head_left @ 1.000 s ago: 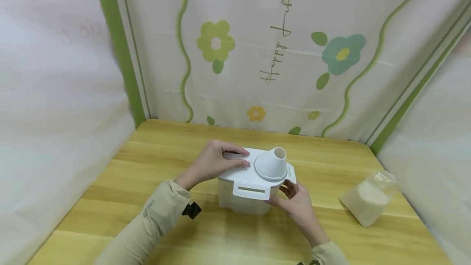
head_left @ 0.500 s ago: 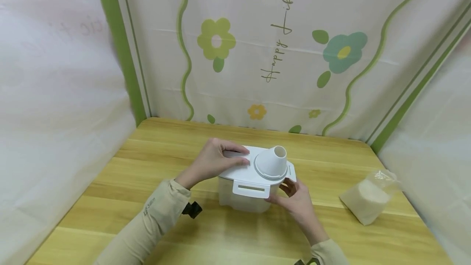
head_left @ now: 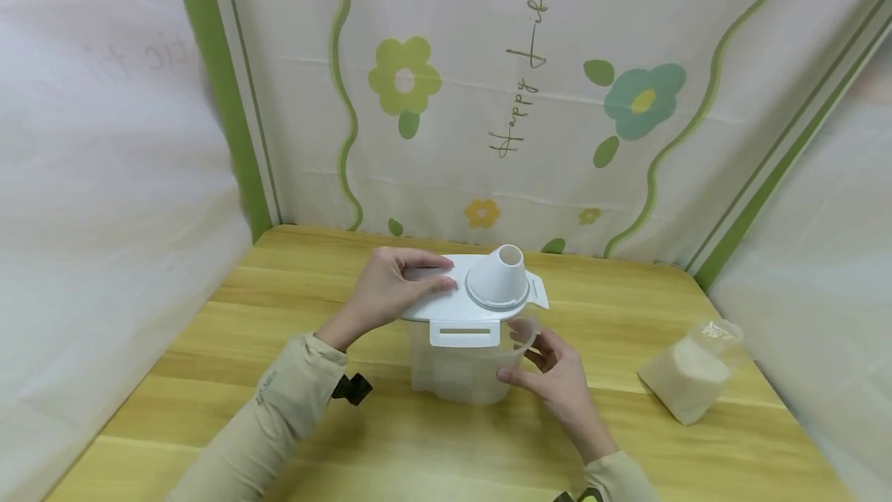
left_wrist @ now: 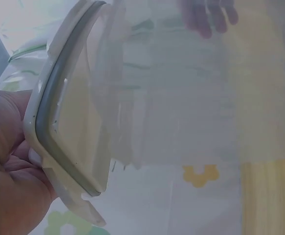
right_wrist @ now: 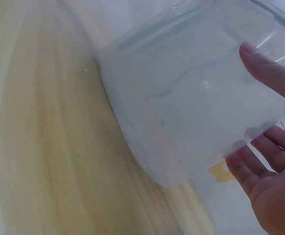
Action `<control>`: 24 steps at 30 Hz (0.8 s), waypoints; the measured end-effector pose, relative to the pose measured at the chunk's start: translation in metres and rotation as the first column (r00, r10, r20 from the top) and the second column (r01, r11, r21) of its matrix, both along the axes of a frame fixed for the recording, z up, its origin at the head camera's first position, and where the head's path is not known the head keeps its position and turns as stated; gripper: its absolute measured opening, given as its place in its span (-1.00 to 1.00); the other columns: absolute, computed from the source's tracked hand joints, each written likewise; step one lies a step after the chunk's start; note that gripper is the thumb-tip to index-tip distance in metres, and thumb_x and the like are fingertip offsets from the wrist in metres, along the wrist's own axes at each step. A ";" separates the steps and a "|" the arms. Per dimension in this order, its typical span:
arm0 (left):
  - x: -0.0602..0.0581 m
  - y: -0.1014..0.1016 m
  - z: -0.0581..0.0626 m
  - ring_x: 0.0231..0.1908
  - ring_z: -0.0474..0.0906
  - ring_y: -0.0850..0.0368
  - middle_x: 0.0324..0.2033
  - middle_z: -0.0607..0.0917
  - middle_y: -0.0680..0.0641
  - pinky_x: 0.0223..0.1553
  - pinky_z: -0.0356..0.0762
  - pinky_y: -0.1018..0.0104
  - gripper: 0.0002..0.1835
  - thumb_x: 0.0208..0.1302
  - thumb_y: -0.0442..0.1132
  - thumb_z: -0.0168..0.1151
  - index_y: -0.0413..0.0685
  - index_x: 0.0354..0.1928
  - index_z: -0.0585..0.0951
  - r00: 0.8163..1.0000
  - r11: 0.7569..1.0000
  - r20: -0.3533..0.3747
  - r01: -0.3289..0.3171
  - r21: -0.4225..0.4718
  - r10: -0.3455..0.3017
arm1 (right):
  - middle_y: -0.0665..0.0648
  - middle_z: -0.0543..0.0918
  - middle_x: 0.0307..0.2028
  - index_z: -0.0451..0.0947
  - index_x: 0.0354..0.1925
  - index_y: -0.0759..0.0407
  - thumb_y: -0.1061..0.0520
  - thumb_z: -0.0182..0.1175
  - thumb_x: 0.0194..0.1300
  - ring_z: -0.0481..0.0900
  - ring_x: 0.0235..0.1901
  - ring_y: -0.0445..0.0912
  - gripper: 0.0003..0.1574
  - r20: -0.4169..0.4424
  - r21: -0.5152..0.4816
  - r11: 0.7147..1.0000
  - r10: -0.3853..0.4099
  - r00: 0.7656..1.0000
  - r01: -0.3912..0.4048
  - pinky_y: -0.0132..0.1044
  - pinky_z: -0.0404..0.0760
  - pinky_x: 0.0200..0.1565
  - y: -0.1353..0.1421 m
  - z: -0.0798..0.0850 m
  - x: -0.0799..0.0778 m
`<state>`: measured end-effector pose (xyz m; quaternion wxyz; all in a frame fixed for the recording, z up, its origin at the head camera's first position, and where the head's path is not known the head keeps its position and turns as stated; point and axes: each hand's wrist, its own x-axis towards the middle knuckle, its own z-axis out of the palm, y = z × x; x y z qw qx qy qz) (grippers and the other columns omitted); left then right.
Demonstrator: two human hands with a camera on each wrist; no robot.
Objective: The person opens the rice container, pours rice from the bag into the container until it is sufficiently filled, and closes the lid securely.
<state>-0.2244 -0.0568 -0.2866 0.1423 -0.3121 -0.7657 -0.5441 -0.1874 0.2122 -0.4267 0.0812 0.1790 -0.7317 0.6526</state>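
My left hand (head_left: 383, 285) pinches the handle end of a white lid (head_left: 456, 307), thumb and fingers at its left side. A white cone-shaped spout (head_left: 498, 277) rises from the lid's right part, and slotted clip flaps stick out at its edges. Below, a translucent plastic container (head_left: 456, 378) stands on the table, its right rim uncovered. The lid sits raised above that rim. My right hand (head_left: 559, 378) grips the container's right end between thumb and fingers. A grey seal (left_wrist: 44, 115) runs round the lid's underside in the left wrist view.
A clear bag of pale grains or powder (head_left: 686, 379) lies at the table's right side. Printed white curtains (head_left: 453, 177) close off the back and both sides of the wooden table (head_left: 334, 448).
The lid has come up off the container and shifted slightly left with my left hand, baring the right rim. My right hand still grips the container, which stays on the table.
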 end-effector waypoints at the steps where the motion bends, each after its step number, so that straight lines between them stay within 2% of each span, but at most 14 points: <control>1: -0.001 -0.002 0.000 -0.32 0.61 0.15 -0.37 0.69 -0.04 -0.39 0.55 0.34 -0.75 -0.11 -0.26 0.43 -0.17 -0.31 0.69 1.000 1.000 -0.003 -0.012 0.006 0.012 | 0.20 0.44 0.06 0.36 0.14 0.16 0.25 0.48 -0.24 0.39 0.04 0.08 -0.10 0.000 -0.007 1.000 0.009 1.000 -0.009 -0.21 0.39 0.04 0.000 0.000 0.000; 4: -0.003 -0.006 0.002 -0.29 0.60 0.16 -0.35 0.68 -0.04 -0.33 0.55 0.29 -0.71 -0.12 -0.24 0.44 -0.19 -0.28 0.69 0.999 0.999 -0.023 -0.042 0.011 0.043 | 0.22 0.41 0.09 0.34 0.15 0.20 0.27 0.46 -0.22 0.35 0.07 0.10 -0.11 0.007 -0.017 1.000 0.027 1.000 -0.026 -0.22 0.36 0.07 -0.002 0.003 0.003; 7: 0.005 -0.008 0.015 -0.26 0.59 0.11 -0.33 0.68 -0.09 -0.27 0.54 0.23 -0.69 -0.14 -0.31 0.44 -0.27 -0.27 0.67 0.996 0.997 -0.052 -0.073 0.027 0.074 | 0.21 0.41 0.10 0.32 0.16 0.23 0.28 0.45 -0.21 0.34 0.07 0.13 -0.09 -0.003 -0.009 1.000 0.023 1.000 -0.023 -0.23 0.37 0.06 -0.003 0.005 0.004; 9: 0.003 -0.011 0.014 -0.26 0.59 0.12 -0.32 0.68 -0.07 -0.26 0.53 0.26 -0.68 -0.14 -0.29 0.45 -0.25 -0.26 0.67 0.994 0.995 -0.063 -0.092 0.039 0.094 | 0.21 0.41 0.09 0.32 0.16 0.23 0.28 0.46 -0.22 0.35 0.06 0.14 -0.08 -0.028 0.001 1.000 0.017 0.999 -0.017 -0.24 0.38 0.05 -0.002 0.003 0.002; 13: -0.009 -0.023 0.007 -0.27 0.58 0.23 -0.34 0.68 0.08 -0.29 0.52 0.38 -0.67 -0.16 -0.15 0.46 -0.08 -0.27 0.69 0.985 0.985 -0.060 -0.161 0.055 0.164 | 0.31 0.40 0.08 0.32 0.16 0.28 0.31 0.45 -0.24 0.36 0.04 0.18 -0.08 -0.077 -0.008 1.000 0.014 0.997 -0.015 -0.26 0.41 0.02 -0.001 0.000 -0.001; 18: -0.015 -0.044 0.005 -0.28 0.56 0.31 -0.37 0.67 0.19 -0.31 0.51 0.41 -0.65 -0.18 -0.02 0.46 0.06 -0.27 0.70 0.955 0.959 -0.098 -0.276 0.061 0.281 | 0.35 0.37 0.10 0.31 0.16 0.28 0.31 0.45 -0.23 0.33 0.06 0.19 -0.08 -0.070 -0.016 1.000 0.025 0.997 -0.026 -0.24 0.39 0.04 -0.002 0.001 0.000; 24: -0.016 -0.070 0.004 -0.27 0.57 0.30 -0.36 0.68 0.16 -0.31 0.50 0.45 -0.62 -0.21 -0.05 0.48 0.01 -0.26 0.70 0.916 0.919 -0.099 -0.378 0.115 0.390 | 0.31 0.35 0.12 0.29 0.17 0.27 0.32 0.44 -0.21 0.32 0.08 0.17 -0.08 -0.036 -0.013 0.999 0.037 0.999 -0.037 -0.27 0.37 0.05 -0.004 0.002 0.002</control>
